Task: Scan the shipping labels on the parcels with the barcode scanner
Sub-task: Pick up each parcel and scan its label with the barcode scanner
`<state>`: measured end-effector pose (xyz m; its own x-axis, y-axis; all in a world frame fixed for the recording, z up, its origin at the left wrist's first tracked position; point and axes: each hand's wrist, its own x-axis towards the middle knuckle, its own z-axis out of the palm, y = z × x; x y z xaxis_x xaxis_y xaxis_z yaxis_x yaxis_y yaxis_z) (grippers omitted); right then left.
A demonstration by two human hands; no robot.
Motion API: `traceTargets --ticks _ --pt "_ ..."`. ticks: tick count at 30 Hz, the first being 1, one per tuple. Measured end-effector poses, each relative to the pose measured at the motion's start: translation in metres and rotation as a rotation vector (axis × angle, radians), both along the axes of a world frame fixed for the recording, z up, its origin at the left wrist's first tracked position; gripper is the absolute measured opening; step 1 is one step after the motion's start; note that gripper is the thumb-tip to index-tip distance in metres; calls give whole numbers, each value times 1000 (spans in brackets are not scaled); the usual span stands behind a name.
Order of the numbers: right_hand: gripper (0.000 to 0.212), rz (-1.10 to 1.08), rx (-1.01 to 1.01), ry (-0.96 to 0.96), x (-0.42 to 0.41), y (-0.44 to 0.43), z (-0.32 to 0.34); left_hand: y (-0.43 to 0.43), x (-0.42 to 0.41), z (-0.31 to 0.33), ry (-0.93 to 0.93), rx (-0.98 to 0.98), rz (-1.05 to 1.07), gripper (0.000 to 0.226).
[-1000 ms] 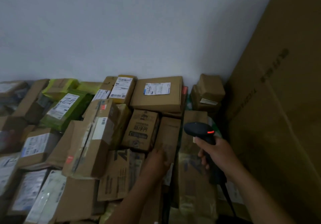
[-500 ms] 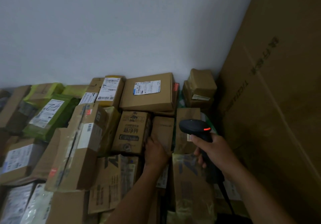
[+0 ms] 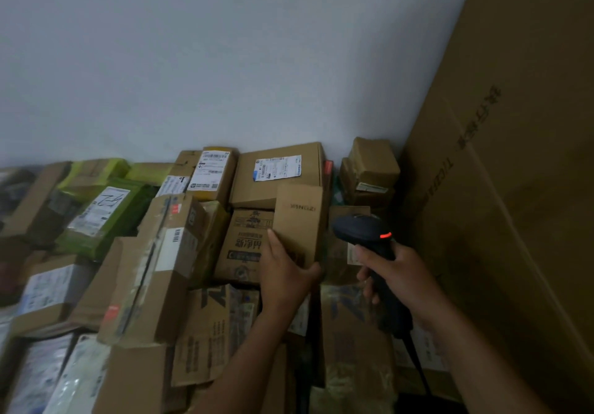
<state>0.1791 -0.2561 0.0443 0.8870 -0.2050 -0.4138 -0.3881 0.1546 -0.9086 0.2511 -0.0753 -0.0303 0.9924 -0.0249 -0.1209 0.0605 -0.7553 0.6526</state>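
Left grip (image 3: 286, 272) is closed round a narrow brown parcel (image 3: 299, 220), holding it upright over the parcel pile (image 3: 154, 269) near the pile's back right corner by the wall (image 3: 225, 60); the face toward the camera shows printed lettering. Right grip (image 3: 398, 272) is wrapped round the barcode scanner (image 3: 360, 230) handle, red light on, head just right of that parcel. Flat carton (image 3: 250, 191) directly behind has a white shipping label (image 3: 278, 167) face up.

wall (image 3: 225, 60): plain white | R side: big cardboard carton (image 3: 520, 188) | light: dim
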Motion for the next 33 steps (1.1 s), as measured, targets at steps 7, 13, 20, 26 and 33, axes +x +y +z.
traceTargets --ticks 7,13,20,26,33 --pt "56 40 110 -87 -7 18 32 8 -6 99 -257 -256 114 121" --pt "49 41 243 -125 -24 31 65 21 -36 149 -66 -634 89 66" --pt "55 15 383 -208 -45 45 82 70 -70 155 258 -805 -187 64" --pt "55 159 108 -244 -61 56 87 108 -85 157 183 -756 71 53" --pt "19 475 -370 -191 -86 61 87 164 -88 167 -15 -532 198 52"
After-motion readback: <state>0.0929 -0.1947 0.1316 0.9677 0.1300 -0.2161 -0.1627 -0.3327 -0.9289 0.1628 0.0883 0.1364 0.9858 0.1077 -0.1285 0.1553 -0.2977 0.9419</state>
